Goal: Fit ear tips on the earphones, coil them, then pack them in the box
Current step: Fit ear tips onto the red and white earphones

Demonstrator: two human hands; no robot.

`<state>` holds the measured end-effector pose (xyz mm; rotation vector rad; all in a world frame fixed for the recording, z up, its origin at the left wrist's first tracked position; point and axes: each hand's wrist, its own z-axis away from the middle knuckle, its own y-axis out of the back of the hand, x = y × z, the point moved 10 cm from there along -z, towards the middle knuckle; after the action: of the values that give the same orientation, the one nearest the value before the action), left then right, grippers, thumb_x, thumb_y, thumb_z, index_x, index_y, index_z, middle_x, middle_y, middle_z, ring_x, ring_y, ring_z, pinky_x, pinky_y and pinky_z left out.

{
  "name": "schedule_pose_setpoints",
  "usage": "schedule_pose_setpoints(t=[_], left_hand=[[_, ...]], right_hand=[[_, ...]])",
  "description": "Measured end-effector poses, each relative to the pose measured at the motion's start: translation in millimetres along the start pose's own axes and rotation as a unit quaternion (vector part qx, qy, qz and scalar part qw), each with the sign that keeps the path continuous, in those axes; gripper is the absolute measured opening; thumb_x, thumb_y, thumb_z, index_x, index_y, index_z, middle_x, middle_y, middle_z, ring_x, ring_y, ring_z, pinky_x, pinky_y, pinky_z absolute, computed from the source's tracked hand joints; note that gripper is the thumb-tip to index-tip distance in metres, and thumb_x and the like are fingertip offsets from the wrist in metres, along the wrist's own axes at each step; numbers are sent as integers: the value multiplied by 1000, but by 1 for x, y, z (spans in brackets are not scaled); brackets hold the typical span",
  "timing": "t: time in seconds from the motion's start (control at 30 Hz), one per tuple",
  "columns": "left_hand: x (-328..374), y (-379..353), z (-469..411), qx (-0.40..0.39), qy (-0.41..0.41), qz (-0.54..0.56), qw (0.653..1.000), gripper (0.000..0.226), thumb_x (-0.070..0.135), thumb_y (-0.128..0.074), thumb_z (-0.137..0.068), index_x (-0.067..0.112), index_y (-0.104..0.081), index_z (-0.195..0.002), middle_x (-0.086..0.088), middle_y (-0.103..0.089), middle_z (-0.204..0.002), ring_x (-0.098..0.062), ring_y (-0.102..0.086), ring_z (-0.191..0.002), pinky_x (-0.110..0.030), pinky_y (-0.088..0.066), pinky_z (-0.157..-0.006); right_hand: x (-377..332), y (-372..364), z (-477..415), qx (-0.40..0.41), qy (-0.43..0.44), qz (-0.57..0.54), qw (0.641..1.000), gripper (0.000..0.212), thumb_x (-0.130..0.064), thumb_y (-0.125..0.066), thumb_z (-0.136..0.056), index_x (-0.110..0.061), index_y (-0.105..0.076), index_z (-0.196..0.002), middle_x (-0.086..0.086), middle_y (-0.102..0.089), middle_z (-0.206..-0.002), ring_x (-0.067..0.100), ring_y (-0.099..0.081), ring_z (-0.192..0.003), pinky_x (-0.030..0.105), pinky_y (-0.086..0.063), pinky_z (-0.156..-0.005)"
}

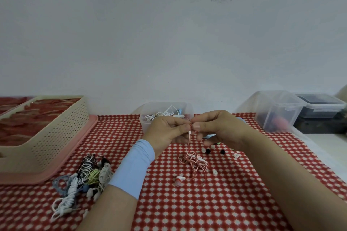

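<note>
Both hands meet at frame centre, raised above the red-and-white patterned table cloth (pixel 187 202). Left hand (pixel 165 133) and right hand (pixel 217 127) pinch fingertip to fingertip on one earbud end of the red-and-white striped earphones (pixel 193 161); the bud itself is mostly hidden between the fingers, can't tell if a tip is on it. Cable hangs straight down from the pinch into a loose tangle on the cloth just below the hands. The other earbud (pixel 179 179) lies on the cloth at lower left of that tangle, with a red section visible. Loose ear tips (pixel 215 172), white and black, are scattered on the cloth below and right of the right hand. Light blue sleeve (pixel 133 170) covers the left forearm; right forearm bare. Clear box (pixel 150 124) sits right behind the hands, white earphones inside. Pile of coiled earphones (pixel 84 178), mixed colours, at lower left. Beige perforated basket (pixel 56 137) on a pink tray (pixel 82 137) at left, holding red material too blurred to identify. Clear lidded container (pixel 277 110) at upper right, with a dark one (pixel 319 107) beside it further right.
</note>
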<state>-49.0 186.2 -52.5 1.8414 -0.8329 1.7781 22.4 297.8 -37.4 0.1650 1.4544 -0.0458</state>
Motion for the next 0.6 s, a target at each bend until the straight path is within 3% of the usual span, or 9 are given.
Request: schedule_pose_setpoints(t=[0.13, 0.27, 0.43, 0.6], left_hand=[[-2, 3, -1, -10, 7, -20, 1000, 21, 6, -71, -84, -3, -72, -103, -28, -69, -104, -33, -68, -89, -27, -57, -65], [-2, 1, 0, -9, 3, -35, 999, 22, 1, -69, -85, -7, -70, -105, -29, -69, -96, -27, -67, -79, -26, -57, -63], [-1, 3, 0, -9, 7, -18, 1000, 14, 4, -69, -85, 2, -74, -98, -29, -70, -103, -33, -68, -89, -26, -56, -63], [0, 3, 2, -13, 17, -53, 998, 16, 2, -68, -86, -3, -72, -101, -22, -70, -92, -18, -67, -72, -24, -56, -61]], right_hand=[[4, -4, 1, -26, -24, 0, 999, 30, -23, -79, -74, -13, -81, -102, 6, -76, -80, 13, -70, -71, 28, -60, -61], [7, -2, 0, -20, -28, 5, 999, 26, -24, -80, -70, -15, -83, -94, 4, -74, -77, 14, -69, -71, 30, -59, -61], [3, -4, 0, -29, -13, 0, 999, 28, -26, -79, -72, -16, -82, -98, 6, -77, -84, 13, -72, -74, 30, -60, -62], [3, -1, -2, -4, -5, 32, 999, 12, -16, -77, -87, -13, -81, -97, 5, -76, -80, 14, -69, -70, 32, -58, -63]])
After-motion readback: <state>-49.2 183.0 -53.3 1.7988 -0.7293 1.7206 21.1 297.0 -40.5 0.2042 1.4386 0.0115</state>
